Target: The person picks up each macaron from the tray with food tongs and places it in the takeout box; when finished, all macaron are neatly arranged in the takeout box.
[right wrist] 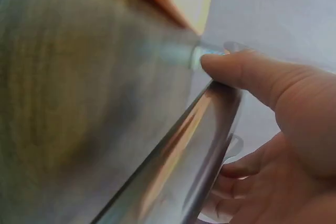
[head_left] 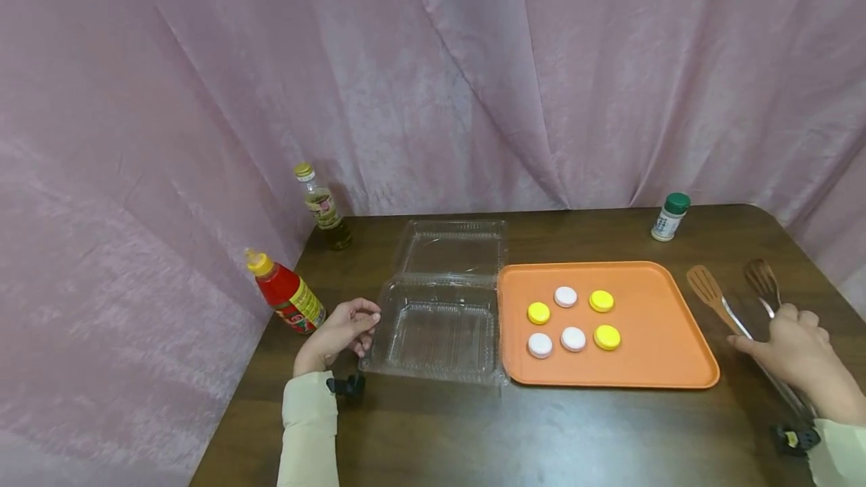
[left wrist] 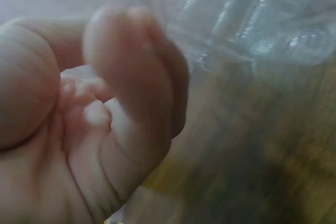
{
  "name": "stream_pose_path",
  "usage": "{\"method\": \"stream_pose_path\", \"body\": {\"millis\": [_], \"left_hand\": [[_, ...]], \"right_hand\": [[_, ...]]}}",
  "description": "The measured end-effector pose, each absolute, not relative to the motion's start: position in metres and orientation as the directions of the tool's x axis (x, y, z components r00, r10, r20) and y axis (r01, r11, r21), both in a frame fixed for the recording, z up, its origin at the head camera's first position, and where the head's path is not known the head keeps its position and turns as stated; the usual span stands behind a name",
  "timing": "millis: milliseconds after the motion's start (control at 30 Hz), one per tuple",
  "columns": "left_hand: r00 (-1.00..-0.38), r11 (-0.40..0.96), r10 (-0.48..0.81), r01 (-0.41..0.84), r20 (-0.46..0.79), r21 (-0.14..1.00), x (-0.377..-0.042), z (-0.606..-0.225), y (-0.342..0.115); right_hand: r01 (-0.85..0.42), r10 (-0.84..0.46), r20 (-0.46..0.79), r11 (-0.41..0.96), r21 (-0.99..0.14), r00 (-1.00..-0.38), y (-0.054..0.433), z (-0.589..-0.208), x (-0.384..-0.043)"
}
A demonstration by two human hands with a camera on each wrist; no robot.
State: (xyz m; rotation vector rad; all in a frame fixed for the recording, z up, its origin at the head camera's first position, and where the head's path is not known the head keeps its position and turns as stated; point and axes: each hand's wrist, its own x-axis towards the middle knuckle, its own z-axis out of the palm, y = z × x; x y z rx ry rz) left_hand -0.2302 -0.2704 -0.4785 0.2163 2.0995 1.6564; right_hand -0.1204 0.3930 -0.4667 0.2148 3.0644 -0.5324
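Note:
My left hand (head_left: 343,333) pinches the left rim of a clear plastic clamshell container (head_left: 443,333), which lies with its lid (head_left: 453,246) folded back. In the left wrist view, curled fingers (left wrist: 136,77) meet the thumb beside the clear plastic (left wrist: 252,30). My right hand (head_left: 798,348) reaches over the metal handles of a slotted wooden-headed turner (head_left: 706,285) and a dark slotted utensil (head_left: 762,278). Its thumb is stretched out along one shiny handle (right wrist: 178,156) in the right wrist view, the other fingers loosely bent on the far side.
An orange tray (head_left: 666,352) bearing several white and yellow round pieces sits right of the container. To the left stand a red squeeze bottle (head_left: 287,291) and an oil bottle (head_left: 325,209). A green-capped shaker (head_left: 670,218) stands at the back right, before a pink curtain (head_left: 473,81).

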Motion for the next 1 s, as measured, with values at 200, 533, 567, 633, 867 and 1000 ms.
{"method": "stream_pose_path", "body": {"millis": [200, 533, 567, 633, 867, 1000], "left_hand": [[-0.895, 0.284, 0.353, -0.173, -0.271, 0.943, -0.226, -0.476, -0.263], [-0.935, 0.305, 0.256, -0.161, -0.243, 0.939, -0.218, -0.475, -0.256], [-0.939, 0.303, 0.248, -0.159, -0.239, 0.940, -0.217, -0.476, -0.256], [-0.944, 0.300, 0.243, -0.145, -0.223, 0.943, -0.216, -0.476, -0.255], [-0.945, 0.270, 0.277, -0.099, -0.175, 0.958, -0.210, -0.477, -0.257], [-0.939, 0.275, 0.296, -0.091, -0.175, 0.957, -0.207, -0.476, -0.260]], "right_hand": [[0.072, 0.104, 0.064, 0.921, -0.383, -0.992, 0.383, -0.456, -0.123], [-0.064, 0.010, 0.168, 0.902, -0.428, -0.986, 0.361, -0.453, -0.128], [-0.075, 0.000, 0.169, 0.899, -0.432, -0.986, 0.360, -0.453, -0.129], [-0.095, -0.023, 0.168, 0.895, -0.437, -0.985, 0.358, -0.452, -0.132], [-0.162, -0.092, 0.179, 0.889, -0.429, -0.979, 0.349, -0.455, -0.137], [-0.227, -0.136, 0.245, 0.890, -0.395, -0.960, 0.346, -0.462, -0.137]]}}
